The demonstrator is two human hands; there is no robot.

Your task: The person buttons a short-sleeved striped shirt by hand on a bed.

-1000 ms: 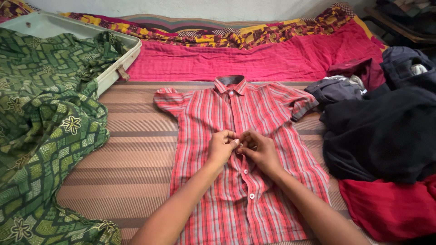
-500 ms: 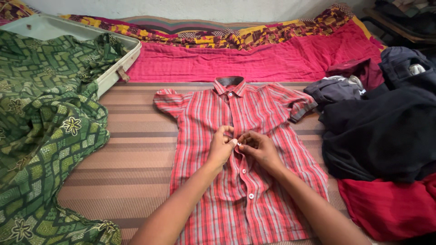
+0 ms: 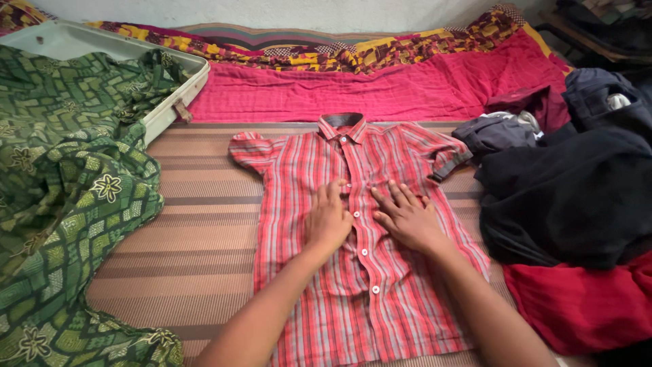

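Left of frame: green patterned cloth (image 3: 68, 204) spilling from a pale suitcase (image 3: 180, 81). Centre: red striped shirt (image 3: 353, 272), buttoned, flat on the striped mattress (image 3: 197, 231). Left hand (image 3: 329, 221) and right hand (image 3: 407, 221) press it, fingers spread, holding nothing. Likely light, limp fabric; best gripped at shoulders or hem. Right: dark clothes (image 3: 570, 190).

A short-sleeved shirt (image 3: 360, 238) with red, grey and white stripes lies flat on its back, collar pointing away and hem toward the person. Its front is closed along a central placket with small white buttons, which runs in the gap between the fingers of both hands. The cloth under the fingers is spread smooth; each sleeve sticks out sideways beyond the fingertips, the dark-lined collar well past them.
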